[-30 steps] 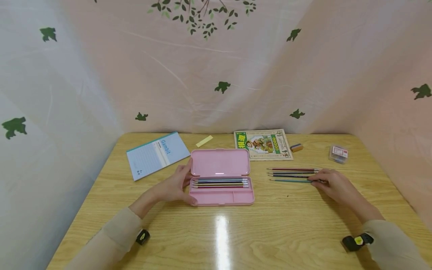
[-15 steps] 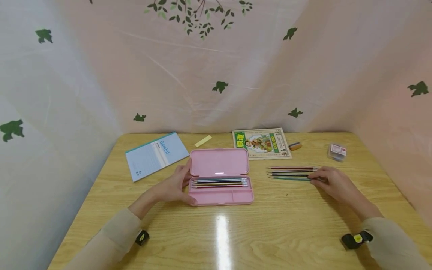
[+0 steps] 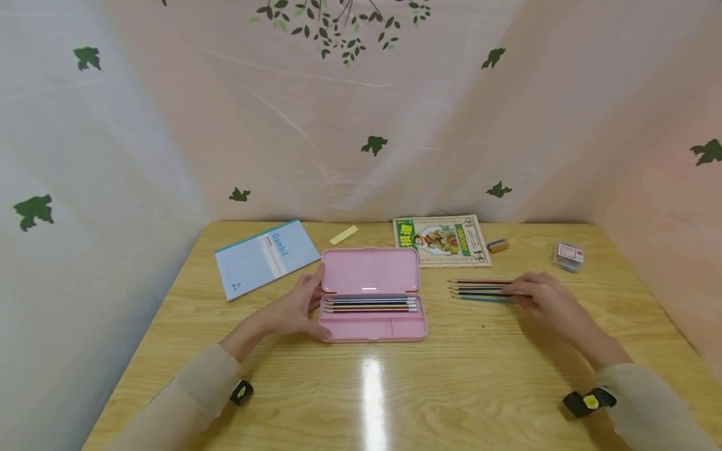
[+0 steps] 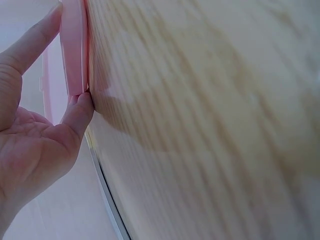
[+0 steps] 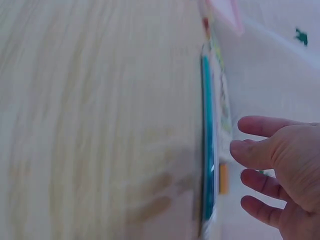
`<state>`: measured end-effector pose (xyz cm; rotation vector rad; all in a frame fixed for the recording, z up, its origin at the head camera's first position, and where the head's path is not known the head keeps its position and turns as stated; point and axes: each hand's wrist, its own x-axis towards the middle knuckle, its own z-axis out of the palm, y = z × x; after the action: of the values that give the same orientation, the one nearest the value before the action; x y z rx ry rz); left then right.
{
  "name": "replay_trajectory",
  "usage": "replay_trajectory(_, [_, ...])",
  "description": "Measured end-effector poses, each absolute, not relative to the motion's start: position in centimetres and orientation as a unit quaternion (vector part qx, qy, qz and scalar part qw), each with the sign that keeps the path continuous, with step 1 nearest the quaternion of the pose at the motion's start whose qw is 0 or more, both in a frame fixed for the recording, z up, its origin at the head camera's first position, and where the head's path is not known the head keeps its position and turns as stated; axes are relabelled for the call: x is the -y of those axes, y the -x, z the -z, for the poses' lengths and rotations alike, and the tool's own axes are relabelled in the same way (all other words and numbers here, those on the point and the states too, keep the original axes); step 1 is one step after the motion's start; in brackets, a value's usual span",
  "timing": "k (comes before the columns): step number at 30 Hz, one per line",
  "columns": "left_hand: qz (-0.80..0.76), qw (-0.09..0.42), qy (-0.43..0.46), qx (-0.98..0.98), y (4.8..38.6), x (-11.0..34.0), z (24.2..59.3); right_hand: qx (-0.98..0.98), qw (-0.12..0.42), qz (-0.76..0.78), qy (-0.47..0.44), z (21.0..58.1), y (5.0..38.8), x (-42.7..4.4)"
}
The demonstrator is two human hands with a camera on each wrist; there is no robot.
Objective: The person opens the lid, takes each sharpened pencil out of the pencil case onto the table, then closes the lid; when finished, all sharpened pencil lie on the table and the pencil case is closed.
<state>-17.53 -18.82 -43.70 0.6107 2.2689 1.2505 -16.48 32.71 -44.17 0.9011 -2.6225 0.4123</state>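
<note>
An opened pink pencil case (image 3: 355,329) lies on the wooden table, its lid tipped back. Several pencils (image 3: 369,305) lie side by side in its long rear compartment. My left hand (image 3: 290,310) holds the case's left end, thumb at the front corner and fingers by the hinge side; the left wrist view shows fingertips against the pink edge. To the right, my right hand (image 3: 544,304) hovers over the blunt ends of a row of loose pencils (image 3: 474,293). In the right wrist view its fingers are spread and apart from a teal pencil (image 5: 207,135), holding nothing.
Behind the case lie a blue notebook (image 3: 265,260), a yellow strip (image 3: 344,235) and a colourful printed booklet (image 3: 442,241). An orange-and-blue eraser (image 3: 497,246) and a small clear box (image 3: 568,257) are at the back right. A curtain (image 3: 310,125) hangs behind the table.
My right hand has shifted left and slightly up over the loose pencils, covering more of their ends. The left hand keeps its hold on the pencil case.
</note>
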Motion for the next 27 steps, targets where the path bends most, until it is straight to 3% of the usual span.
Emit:
replay_trajectory(8, [-0.449, 0.241, -0.222, -0.831, 17.7, 18.7, 43.9, 0.894, 0.180, -0.163, -0.376, 42.6, 16.2, -28.9])
replay_trajectory(27, [-0.433, 0.223, -0.237, -0.841, 17.8, 18.8, 44.1, 0.865, 0.052, -0.245, -0.434, 41.6, 17.6, -16.6])
